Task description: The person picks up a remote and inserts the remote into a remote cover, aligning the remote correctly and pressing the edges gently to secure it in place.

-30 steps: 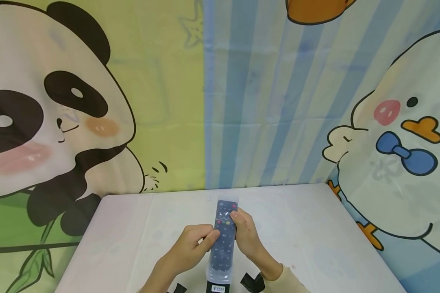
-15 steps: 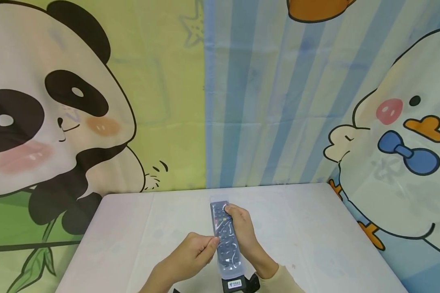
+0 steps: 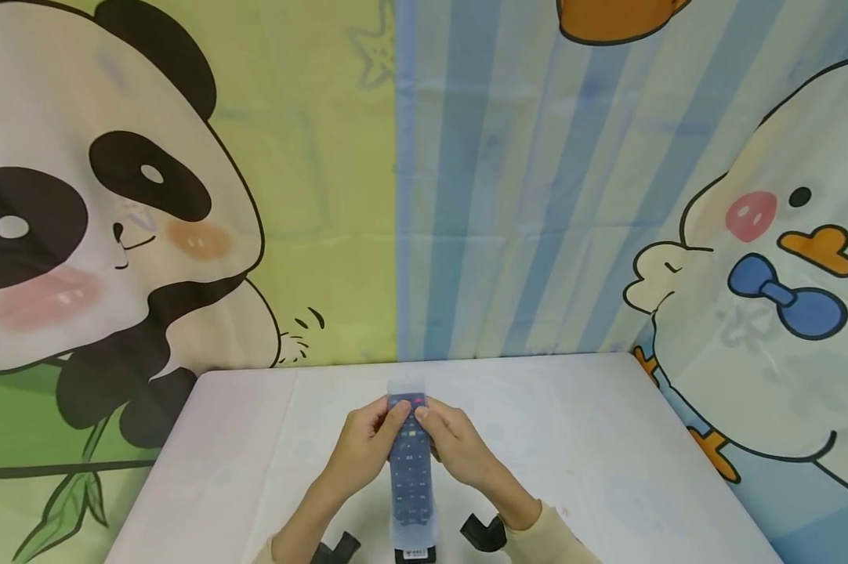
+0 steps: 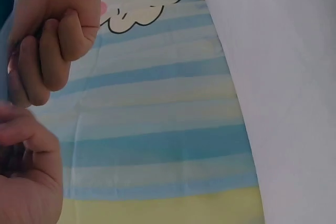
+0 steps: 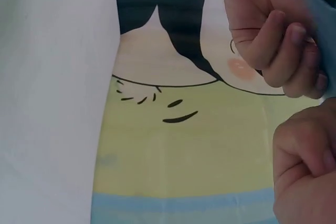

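Observation:
A dark remote control (image 3: 411, 478) in a clear, translucent sleeve is held upright in the head view, keys facing me. Its lower end is black with a white label. My left hand (image 3: 364, 439) pinches the upper left edge, thumb on the front near the top keys. Opposite it, my right hand (image 3: 459, 442) grips the upper right edge, also thumb in front. The fingers behind the remote are mostly hidden. In the left wrist view the right hand (image 4: 58, 40) shows curled fingers beyond the left hand (image 4: 31, 177). The right wrist view shows the left hand (image 5: 278, 40) with fingers curled.
A white table (image 3: 579, 470) lies under the hands. Black strap pieces (image 3: 483, 533) show beside both wrists. Behind the table hangs a printed curtain (image 3: 339, 196) with a panda on the left and a white bird on the right.
My left hand has moved up from the middle of the remote's side to its upper left edge. The remote, tilted half a second ago, now stands straighter and further left.

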Available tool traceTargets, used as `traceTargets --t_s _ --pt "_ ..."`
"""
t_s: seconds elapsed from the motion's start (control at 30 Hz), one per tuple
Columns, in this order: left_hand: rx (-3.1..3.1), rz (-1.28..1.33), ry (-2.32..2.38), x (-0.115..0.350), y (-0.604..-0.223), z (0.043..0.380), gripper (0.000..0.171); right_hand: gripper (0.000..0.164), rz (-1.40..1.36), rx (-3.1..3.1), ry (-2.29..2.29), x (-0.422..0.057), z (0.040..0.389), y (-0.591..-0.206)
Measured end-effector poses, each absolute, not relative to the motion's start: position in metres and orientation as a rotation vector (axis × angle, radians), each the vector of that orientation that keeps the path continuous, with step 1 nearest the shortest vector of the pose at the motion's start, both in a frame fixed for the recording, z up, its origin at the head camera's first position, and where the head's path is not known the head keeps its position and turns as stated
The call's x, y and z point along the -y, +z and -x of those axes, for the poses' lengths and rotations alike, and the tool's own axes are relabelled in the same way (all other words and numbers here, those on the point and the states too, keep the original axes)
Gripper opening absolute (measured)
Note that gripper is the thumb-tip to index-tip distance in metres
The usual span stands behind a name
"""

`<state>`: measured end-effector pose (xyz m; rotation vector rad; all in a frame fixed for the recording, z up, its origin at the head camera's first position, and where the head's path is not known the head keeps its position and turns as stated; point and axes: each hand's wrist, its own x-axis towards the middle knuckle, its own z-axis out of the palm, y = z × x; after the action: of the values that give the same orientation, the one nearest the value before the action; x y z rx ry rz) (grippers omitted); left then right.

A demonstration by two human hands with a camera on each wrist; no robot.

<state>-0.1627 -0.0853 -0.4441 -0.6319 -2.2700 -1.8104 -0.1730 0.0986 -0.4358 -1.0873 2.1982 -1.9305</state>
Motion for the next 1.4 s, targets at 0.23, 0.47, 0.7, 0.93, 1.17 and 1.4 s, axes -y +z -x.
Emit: traceTargets --t_s 0.23,0.47,0.7,0.93,1.17,1.4 --pt "2.199 0.439 -1.908 0.082 -0.443 0.165 0.025 0.031 1.380 -2.426 -1.769 -0.098 0.179 -0.443" --pt "2.166 0.408 -2.038 0.081 -0.438 0.165 0.031 0.037 1.633 -2.384 -1.806 -0.096 0.184 -0.441" --pt "1.893 0.244 -2.340 0.079 -0.432 0.169 0.036 0.040 1.701 -2.387 -1.818 -0.085 0.175 -0.436" --pt "1.775 0.227 -2.368 0.077 -0.424 0.173 0.037 0.042 1.571 -2.160 -1.938 -0.085 0.161 -0.436" --pt "1.927 0.448 -2.144 0.079 -0.423 0.163 0.024 0.039 1.399 -1.910 -1.873 -0.094 0.167 -0.436" --pt "2.046 0.470 -2.011 0.076 -0.425 0.161 0.024 0.021 1.285 -2.000 -1.833 -0.093 0.172 -0.433"
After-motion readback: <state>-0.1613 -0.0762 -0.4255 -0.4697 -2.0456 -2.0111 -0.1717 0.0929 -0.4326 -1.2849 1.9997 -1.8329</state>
